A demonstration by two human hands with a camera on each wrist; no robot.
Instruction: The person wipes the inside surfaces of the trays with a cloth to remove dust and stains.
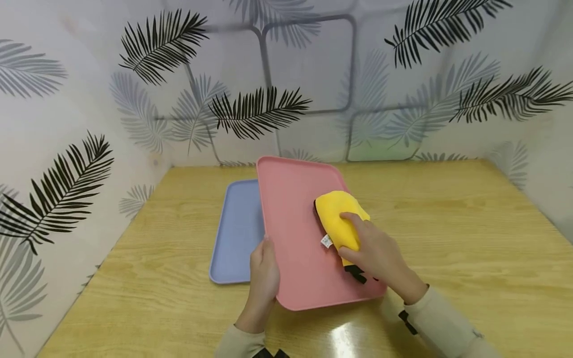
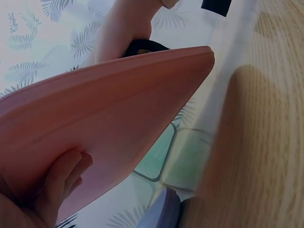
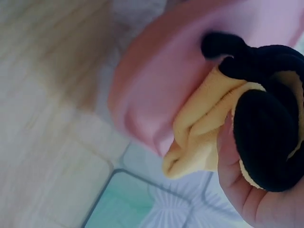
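Note:
My left hand (image 1: 265,272) grips the left edge of a pink tray (image 1: 293,223), which is tilted above the table. In the left wrist view its fingers (image 2: 61,175) curl against the tray's underside (image 2: 118,123). A soft yellow plush toy (image 1: 334,211) with black parts and a white tag lies over the tray's right side. My right hand (image 1: 380,256) grips this toy, thumb and fingers spread around its yellow body. In the right wrist view, the toy's black and yellow fabric (image 3: 268,137) fills the hand close over the tray, hiding part of the fingers.
A blue tray (image 1: 237,228) lies flat on the wooden table (image 1: 447,219), partly covered by the pink tray in the head view. Walls (image 1: 309,64) with a leaf pattern stand behind and at the left of the table.

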